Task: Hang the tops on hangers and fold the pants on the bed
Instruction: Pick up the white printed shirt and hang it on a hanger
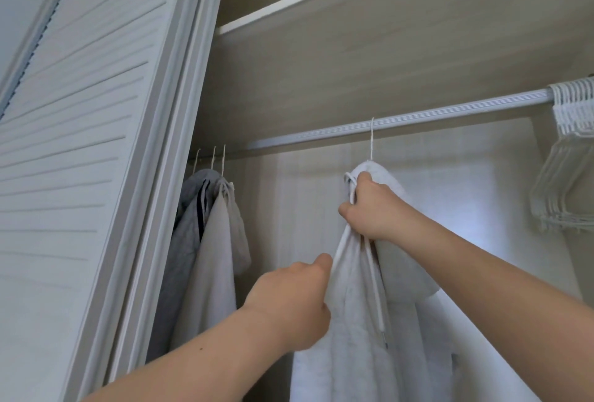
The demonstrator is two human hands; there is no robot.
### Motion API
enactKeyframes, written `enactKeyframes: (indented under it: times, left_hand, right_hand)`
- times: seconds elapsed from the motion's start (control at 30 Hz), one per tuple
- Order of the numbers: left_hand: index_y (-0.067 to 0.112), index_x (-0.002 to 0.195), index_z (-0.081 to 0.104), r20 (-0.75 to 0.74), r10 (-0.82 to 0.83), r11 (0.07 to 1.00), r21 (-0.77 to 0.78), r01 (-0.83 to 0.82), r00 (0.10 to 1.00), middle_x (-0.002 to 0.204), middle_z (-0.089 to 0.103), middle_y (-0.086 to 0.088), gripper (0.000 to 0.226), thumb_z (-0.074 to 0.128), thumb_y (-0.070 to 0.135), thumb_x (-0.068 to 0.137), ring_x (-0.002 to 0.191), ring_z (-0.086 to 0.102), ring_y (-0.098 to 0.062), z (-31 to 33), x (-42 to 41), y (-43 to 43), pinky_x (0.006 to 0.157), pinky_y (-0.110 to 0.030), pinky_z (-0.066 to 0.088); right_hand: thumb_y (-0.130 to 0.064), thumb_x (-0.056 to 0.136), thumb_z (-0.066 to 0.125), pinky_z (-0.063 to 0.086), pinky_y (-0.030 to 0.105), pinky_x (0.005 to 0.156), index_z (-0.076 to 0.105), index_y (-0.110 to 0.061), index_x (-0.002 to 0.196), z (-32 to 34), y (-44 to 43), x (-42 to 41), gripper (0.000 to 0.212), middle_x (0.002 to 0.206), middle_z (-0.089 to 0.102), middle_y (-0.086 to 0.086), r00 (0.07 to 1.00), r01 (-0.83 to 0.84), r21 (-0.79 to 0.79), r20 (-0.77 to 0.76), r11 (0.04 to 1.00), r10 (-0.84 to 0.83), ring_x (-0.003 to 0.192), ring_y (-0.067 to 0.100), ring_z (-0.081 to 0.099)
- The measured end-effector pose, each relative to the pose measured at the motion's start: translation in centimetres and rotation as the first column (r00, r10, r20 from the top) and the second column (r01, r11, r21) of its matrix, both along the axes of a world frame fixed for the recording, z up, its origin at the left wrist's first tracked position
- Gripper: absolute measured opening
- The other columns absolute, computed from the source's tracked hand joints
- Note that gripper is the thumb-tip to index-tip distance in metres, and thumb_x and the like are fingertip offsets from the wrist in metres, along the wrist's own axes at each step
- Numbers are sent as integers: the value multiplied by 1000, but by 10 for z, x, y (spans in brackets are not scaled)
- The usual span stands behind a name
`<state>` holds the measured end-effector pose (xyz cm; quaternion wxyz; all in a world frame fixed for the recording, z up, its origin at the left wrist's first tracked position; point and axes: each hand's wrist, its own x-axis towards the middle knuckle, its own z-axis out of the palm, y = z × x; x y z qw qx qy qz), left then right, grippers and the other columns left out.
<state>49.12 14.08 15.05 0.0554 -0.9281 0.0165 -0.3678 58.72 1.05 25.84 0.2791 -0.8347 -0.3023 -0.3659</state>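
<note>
White top (pixel 353 353) on hanger (pixel 372 139), hook over closet rod (pixel 418 120), long axis straight down. Right hand (pixel 369 209) bunches the collar just under the hook, nearer it. Left hand (pixel 289 299) lower, fingers curled on front edge.

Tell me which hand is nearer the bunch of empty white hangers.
Right. The right hand, gripping the white top, is left of the empty hangers; the left hand is lower and farther left.
</note>
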Motion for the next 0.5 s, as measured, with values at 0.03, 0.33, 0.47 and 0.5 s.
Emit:
enactKeyframes:
  times: [0.03, 0.33, 0.47, 0.5]
  left_hand:
    - [24, 93, 26, 6, 9, 1000, 3, -9, 1000, 75, 42, 3, 22, 47, 18, 92, 59, 41, -15, 0, -2, 2, 48, -30, 27]
    - [23, 94, 32, 34, 120, 993, -15, -120, 992, 76, 42, 3, 16, 46, 17, 89, 66, 46, -25, 9, -18, 26, 54, -33, 29]
    - [21, 96, 33, 41, 197, 980, 3, -197, 980, 78, 44, 2, 14, 45, 16, 91, 64, 44, -23, 10, -22, 37, 52, -33, 27]
    - [20, 97, 34, 42, 221, 975, 3, -221, 974, 78, 45, 1, 14, 44, 14, 91, 63, 43, -22, 10, -22, 40, 53, -33, 28]
  right_hand:
    - [-28, 95, 52, 39, 30, 52, 38, -13, 106, 1, 2, 1, 24, 83, 54, 4, 999, -34, 4, -2, 999, 34, 67, 16, 55]
    - [-10, 90, 50, 52, 39, 66, 49, -12, 82, 10, 46, 14, 9, 76, 51, 6, 955, -295, 50, -18, 954, 297, 71, 29, 55]
    - [-1, 90, 45, 58, 51, 66, 60, 6, 108, 18, 77, 22, 25, 91, 62, 27, 916, -380, 60, -112, 923, 385, 76, 44, 64]
    - [0, 89, 43, 58, 57, 68, 60, 7, 112, 20, 85, 24, 28, 98, 63, 31, 905, -399, 60, -136, 915, 403, 82, 49, 66]
